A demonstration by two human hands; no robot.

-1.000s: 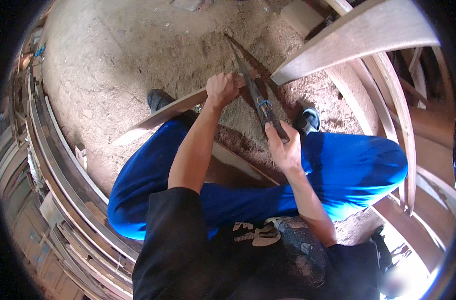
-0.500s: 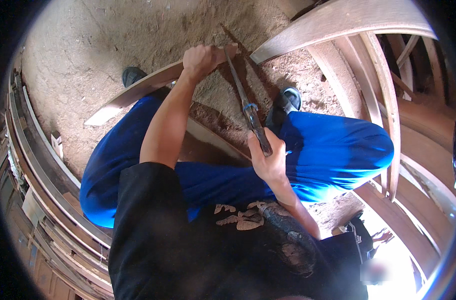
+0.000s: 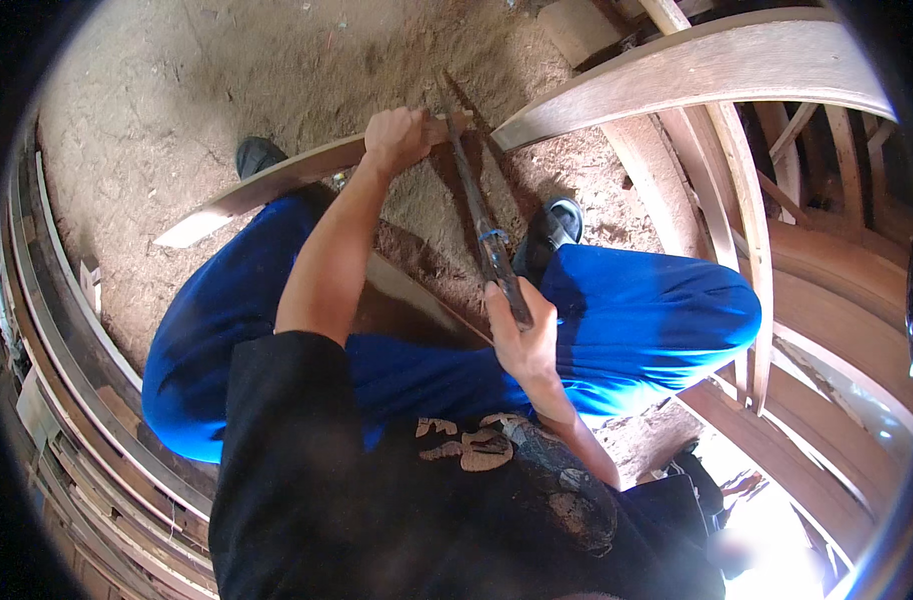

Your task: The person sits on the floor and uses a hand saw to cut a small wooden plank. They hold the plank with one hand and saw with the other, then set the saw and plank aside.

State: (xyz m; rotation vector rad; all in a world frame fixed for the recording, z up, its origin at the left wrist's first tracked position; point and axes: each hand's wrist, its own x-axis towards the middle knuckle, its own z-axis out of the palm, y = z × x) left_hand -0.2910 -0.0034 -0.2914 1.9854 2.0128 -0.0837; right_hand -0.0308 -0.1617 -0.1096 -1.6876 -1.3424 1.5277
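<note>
A long, thin wooden board (image 3: 277,181) slants across my lower legs, its right end raised over the dirt ground. My left hand (image 3: 397,139) is closed around the board close to that end. In my right hand (image 3: 526,335) is the dark handle of a handsaw (image 3: 466,175) with a narrow blade and a blue band where blade and handle meet. The blade points away from me and crosses the board just right of my left fist. Its teeth and any cut in the wood are too small to make out.
Curved wooden frame pieces (image 3: 697,62) stand close on the right, one end near the board. Another flat board (image 3: 407,295) lies beneath my legs. Stacked long wood strips (image 3: 87,370) line the left side. A block (image 3: 580,30) rests at the far right.
The whole view has shifted slightly, so things appear a little lower and further left. Both hands keep their grips, and the saw stays across the board at nearly the same spot.
</note>
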